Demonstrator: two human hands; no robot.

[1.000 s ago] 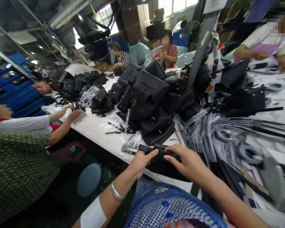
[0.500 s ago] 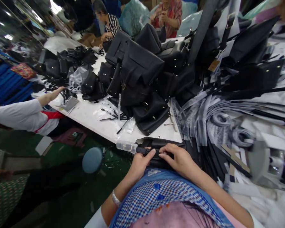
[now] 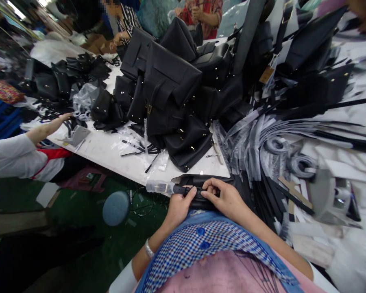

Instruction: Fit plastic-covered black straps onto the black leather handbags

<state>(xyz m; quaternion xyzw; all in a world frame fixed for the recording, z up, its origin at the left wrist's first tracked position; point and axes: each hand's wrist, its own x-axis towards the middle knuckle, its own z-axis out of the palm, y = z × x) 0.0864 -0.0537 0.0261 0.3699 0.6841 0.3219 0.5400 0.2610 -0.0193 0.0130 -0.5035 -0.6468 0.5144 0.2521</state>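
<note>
A black bag (image 3: 205,179) lies at the table's front edge, against the apron. My left hand (image 3: 180,206) pinches a black strap (image 3: 180,189), thumb on top. Clear plastic wrap (image 3: 159,186) covers the strap's left end, with a buckle inside. Just right of it, my right hand (image 3: 221,195) has its fingers curled and thumb near the index finger, over the strap's right part. Whatever lies between those fingertips is too small to make out.
Black bags (image 3: 171,81) are heaped beyond my hands. Wrapped straps (image 3: 250,150) and a grey tape dispenser (image 3: 332,199) lie right. A blue stool (image 3: 116,208) stands lower left. A person's arm (image 3: 47,128) reaches over the table at left; others work behind.
The view has shifted, so the table and bags appear farther left and slightly higher. My hands stay at the strap, with the right fingers a little more curled.
</note>
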